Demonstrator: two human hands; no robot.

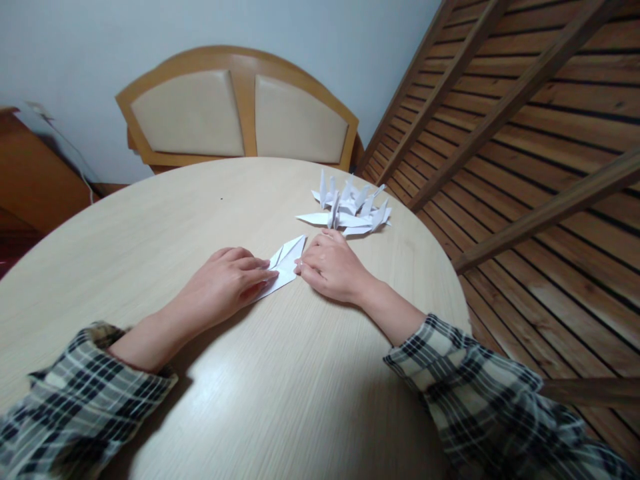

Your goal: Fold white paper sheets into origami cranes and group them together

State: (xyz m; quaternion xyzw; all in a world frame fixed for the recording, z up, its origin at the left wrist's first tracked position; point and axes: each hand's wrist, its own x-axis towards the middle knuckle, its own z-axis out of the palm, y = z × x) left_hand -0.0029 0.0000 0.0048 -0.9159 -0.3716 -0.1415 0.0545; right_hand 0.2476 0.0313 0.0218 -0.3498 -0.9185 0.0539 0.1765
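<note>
A partly folded piece of white paper [286,261], narrow and pointed, lies flat on the round pale wooden table [200,220]. My left hand [225,283] rests palm down on its near end, fingers stretched flat and pressing it to the table. My right hand [333,267] sits at the paper's right edge with fingers curled and the fingertips pinching that edge. Both forearms wear plaid sleeves.
Several finished white paper cranes [350,208] are heaped just beyond my right hand, near the table's right rim. A wooden chair with padded back [240,110] stands behind the table. A slatted wooden wall [525,167] runs along the right.
</note>
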